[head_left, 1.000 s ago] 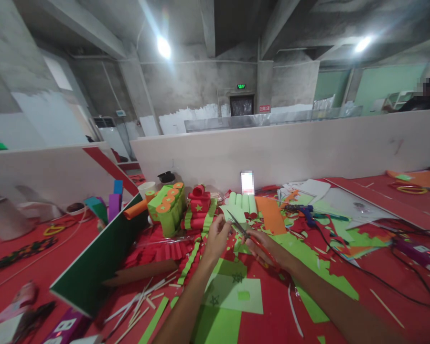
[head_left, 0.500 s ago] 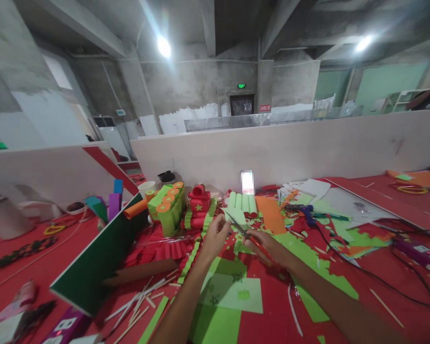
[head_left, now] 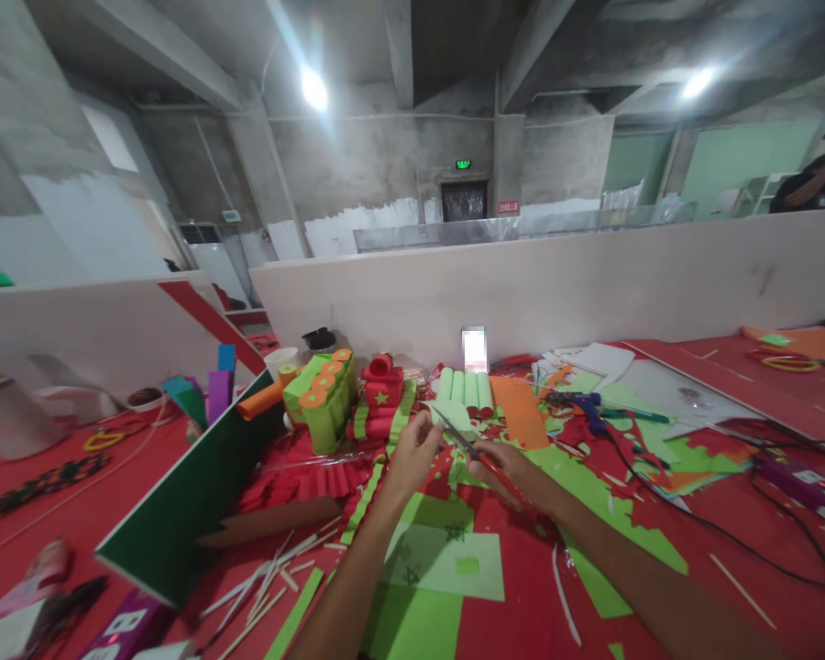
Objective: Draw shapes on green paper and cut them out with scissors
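My right hand is wrapped round scissors with red handles. Their blades point up and to the left, toward my left hand. That hand is closed, thumb and fingers pinched at the near edge of a pale green piece of paper, by the blade tips. Below my wrists lies a light green sheet with dark star outlines, on top of a brighter green sheet. Several pale green rolls stand just beyond my hands.
Left of my hands are red rolls with green bands, green-and-orange paper shapes and a tilted dark green board. Thin sticks lie in front. To the right are an orange sheet, a blue glue gun with its cable, and green scraps.
My hands, the scissors and the paper stay almost exactly in place. At the far right edge, a person beyond the partition shows more, farther to the left.
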Tool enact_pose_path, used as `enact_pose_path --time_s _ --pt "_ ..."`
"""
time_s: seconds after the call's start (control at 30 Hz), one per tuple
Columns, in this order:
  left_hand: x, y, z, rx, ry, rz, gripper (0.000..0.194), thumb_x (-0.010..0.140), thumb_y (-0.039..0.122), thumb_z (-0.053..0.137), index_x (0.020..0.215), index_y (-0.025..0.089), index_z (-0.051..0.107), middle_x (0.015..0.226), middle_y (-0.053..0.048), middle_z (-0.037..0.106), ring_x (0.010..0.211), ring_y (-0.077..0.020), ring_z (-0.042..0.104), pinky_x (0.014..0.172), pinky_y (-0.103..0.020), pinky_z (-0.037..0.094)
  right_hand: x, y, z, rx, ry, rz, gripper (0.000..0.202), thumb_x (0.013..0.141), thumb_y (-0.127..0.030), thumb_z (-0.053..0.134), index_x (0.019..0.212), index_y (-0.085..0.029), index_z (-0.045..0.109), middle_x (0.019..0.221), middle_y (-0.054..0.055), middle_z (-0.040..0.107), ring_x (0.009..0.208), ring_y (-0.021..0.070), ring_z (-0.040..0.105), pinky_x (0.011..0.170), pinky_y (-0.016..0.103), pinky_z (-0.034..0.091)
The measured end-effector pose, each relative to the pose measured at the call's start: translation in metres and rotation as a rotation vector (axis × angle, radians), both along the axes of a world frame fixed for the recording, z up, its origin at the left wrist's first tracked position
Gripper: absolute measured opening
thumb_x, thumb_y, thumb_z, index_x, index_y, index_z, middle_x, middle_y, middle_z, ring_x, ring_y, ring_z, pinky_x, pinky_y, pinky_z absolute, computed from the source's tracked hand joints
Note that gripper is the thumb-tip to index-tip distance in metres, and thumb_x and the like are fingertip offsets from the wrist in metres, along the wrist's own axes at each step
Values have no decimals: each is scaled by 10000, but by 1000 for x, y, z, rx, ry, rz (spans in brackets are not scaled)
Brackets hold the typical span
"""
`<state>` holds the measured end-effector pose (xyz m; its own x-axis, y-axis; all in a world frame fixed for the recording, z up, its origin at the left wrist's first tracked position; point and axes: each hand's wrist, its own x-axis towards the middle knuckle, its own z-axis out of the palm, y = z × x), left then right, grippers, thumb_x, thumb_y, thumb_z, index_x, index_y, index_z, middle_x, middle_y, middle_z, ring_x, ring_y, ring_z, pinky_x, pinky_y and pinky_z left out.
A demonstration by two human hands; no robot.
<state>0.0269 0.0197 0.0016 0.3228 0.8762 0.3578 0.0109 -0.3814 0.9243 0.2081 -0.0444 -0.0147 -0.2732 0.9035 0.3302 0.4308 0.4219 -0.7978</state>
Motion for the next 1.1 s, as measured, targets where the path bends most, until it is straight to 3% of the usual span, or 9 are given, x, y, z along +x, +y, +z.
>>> enact_pose_path --time_s 0.37,0.53,0.73,0.9,1.1 --pt "-1 2 -2 -18 4 6 221 814 349 547 683 180 493 593 30 541 569 -122 509 569 -228 385 0 1 -3 -48 30 28 314 865 -491 554 864 -178 582 737 -1 549 646 146 498 563 223 372" --pt "-1 6 -7 -39 -36 1 185 785 340 588 747 160 570 608 20 568 575 -122 522 563 -225 396 -1 4 -8 -70 81 22 322 849 -499 572 836 -177 581 753 6 547 659 150 504 558 221 381" --pt "2 7 -14 -173 -34 47 284 744 417 644 748 135 617 612 -8 604 560 -128 543 530 -223 398 -2 2 -8 -113 164 23 318 869 -503 546 884 -188 586 626 -33 466 534 111 426 504 210 347" --pt "3 2 -10 -167 -40 0 334 780 465 593 761 138 661 600 -8 601 541 -115 535 515 -212 383 -3 1 -9 -186 225 43 343 869 -523 537 949 -194 587 573 -50 436 441 88 383 427 199 317" --pt "4 0 -10 -175 13 3 415 760 517 584 678 121 680 572 -34 611 494 -113 516 484 -222 370 -5 6 -22 -248 317 72 395 864 -563 520 1015 -200 545 545 -67 447 362 67 388 339 165 311"
